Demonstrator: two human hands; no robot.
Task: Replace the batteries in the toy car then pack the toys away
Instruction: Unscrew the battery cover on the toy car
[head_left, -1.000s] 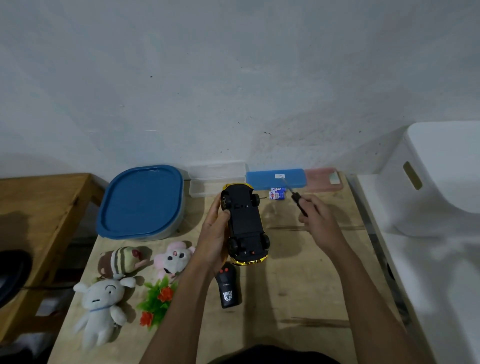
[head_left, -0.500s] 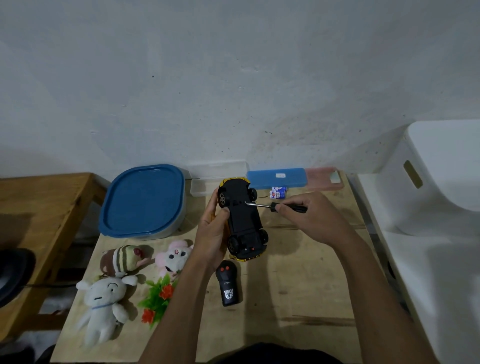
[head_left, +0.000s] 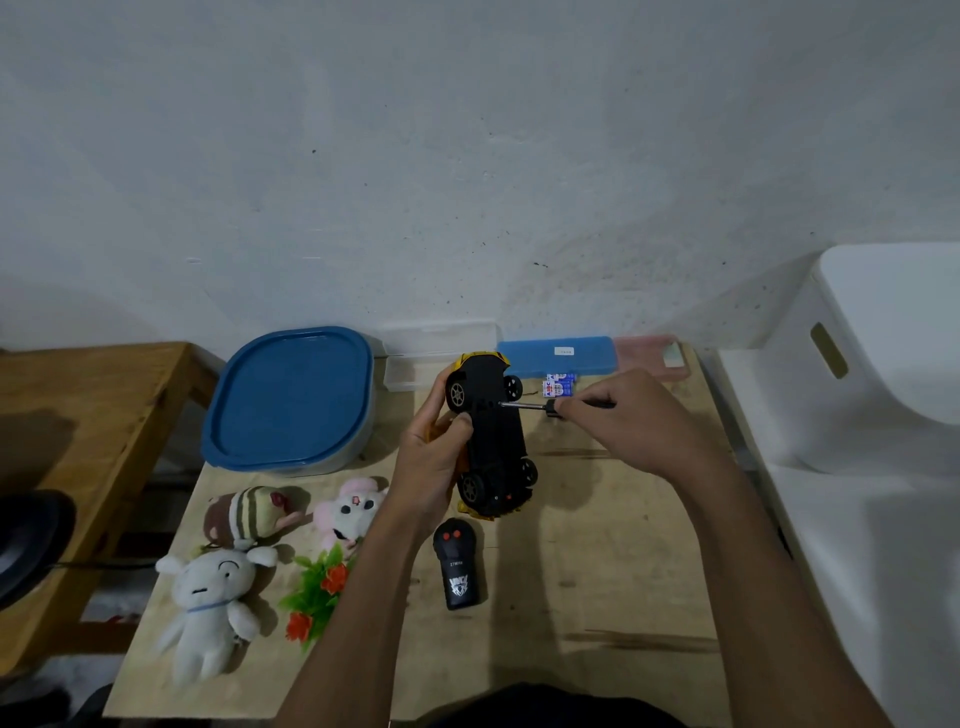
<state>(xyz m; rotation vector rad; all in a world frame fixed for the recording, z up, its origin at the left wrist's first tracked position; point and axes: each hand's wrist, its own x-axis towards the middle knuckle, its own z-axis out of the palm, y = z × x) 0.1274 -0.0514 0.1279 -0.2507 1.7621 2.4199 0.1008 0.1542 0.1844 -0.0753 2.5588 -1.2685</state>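
Observation:
My left hand (head_left: 434, 462) grips a yellow toy car (head_left: 493, 441), held with its black underside facing me above the wooden table (head_left: 597, 597). My right hand (head_left: 621, 418) holds a small screwdriver (head_left: 540, 407); its tip touches the car's underside near the far wheels. A pack of batteries (head_left: 558, 385) lies on the table behind the screwdriver. A black remote control (head_left: 458, 564) lies below the car. Plush toys sit at the left: a striped brown one (head_left: 249, 514), a pink-and-white one (head_left: 353, 509) and a white one (head_left: 208, 608), beside a plastic plant (head_left: 322, 590).
A tub with a blue lid (head_left: 293, 400) stands at the back left. Clear (head_left: 436, 353), blue (head_left: 556, 356) and pink (head_left: 649, 353) cases line the wall. A white bin (head_left: 857, 358) stands on the right, a wooden bench (head_left: 78, 415) on the left.
My right hand swung the screwdriver from pointing up near the batteries to lying level, with its tip brought to the car's underside. The left hand kept hold of the car.

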